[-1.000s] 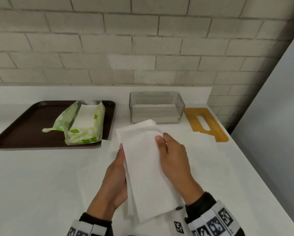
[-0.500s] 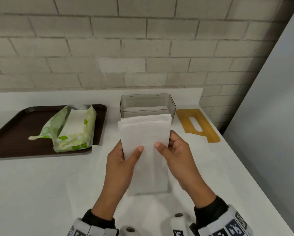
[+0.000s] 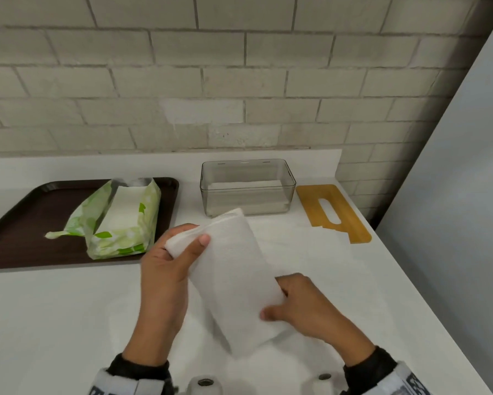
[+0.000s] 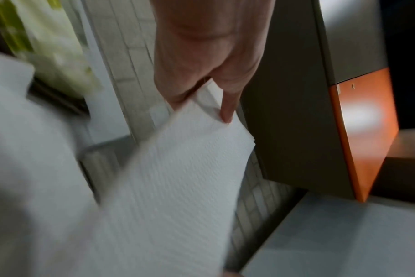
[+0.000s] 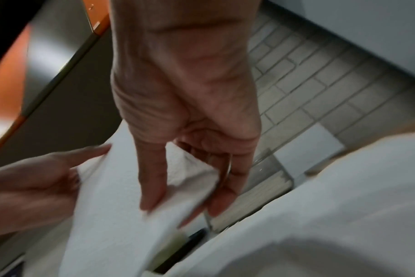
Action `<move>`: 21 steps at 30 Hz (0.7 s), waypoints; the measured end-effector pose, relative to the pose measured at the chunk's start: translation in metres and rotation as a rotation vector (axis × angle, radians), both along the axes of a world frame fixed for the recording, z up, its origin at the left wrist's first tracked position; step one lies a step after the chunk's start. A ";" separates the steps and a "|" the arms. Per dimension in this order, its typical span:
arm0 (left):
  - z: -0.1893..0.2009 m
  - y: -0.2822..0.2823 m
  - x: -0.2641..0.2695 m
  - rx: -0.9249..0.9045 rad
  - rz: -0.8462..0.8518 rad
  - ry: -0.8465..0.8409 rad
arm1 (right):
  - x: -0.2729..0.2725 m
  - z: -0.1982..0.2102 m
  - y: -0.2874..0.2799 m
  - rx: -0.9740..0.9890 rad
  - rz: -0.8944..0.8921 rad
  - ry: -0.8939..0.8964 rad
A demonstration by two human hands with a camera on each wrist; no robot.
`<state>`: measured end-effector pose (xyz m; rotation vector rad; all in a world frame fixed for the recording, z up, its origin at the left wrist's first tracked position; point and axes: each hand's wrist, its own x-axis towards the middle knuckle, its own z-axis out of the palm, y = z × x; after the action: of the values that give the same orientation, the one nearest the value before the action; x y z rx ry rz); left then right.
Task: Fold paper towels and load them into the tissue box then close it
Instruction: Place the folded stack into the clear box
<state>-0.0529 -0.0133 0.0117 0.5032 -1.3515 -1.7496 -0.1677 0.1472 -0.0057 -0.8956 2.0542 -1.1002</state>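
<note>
Folded paper towels (image 3: 234, 283) hang between my 2 hands above the counter (image 3: 54, 323), long axis slanting from far-left to near-right, with the open tissue box (image 3: 246, 188) straight beyond the far end. My left hand (image 3: 168, 269), nearer the box, pinches the far corner. My right hand (image 3: 305, 306) pinches the near edge, thumb on top.
</note>
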 end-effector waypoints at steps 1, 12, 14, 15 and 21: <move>-0.002 -0.006 0.007 -0.015 0.011 -0.031 | -0.007 0.000 0.007 -0.037 -0.026 -0.014; -0.054 0.008 0.017 0.104 -0.016 -0.271 | -0.021 -0.021 0.020 -0.541 -0.459 -0.300; -0.058 0.010 0.016 0.130 0.019 -0.295 | -0.018 -0.030 0.019 -0.528 -0.478 -0.312; -0.060 0.011 0.016 0.143 0.029 -0.311 | -0.017 -0.035 0.019 -0.518 -0.489 -0.324; -0.067 0.014 0.011 0.142 -0.009 -0.443 | -0.011 -0.052 0.017 -0.429 -0.519 -0.385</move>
<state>-0.0423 0.0010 -0.0557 1.0116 -1.5315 -1.8164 -0.1786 0.1646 -0.0577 -0.2854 1.7891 -1.8773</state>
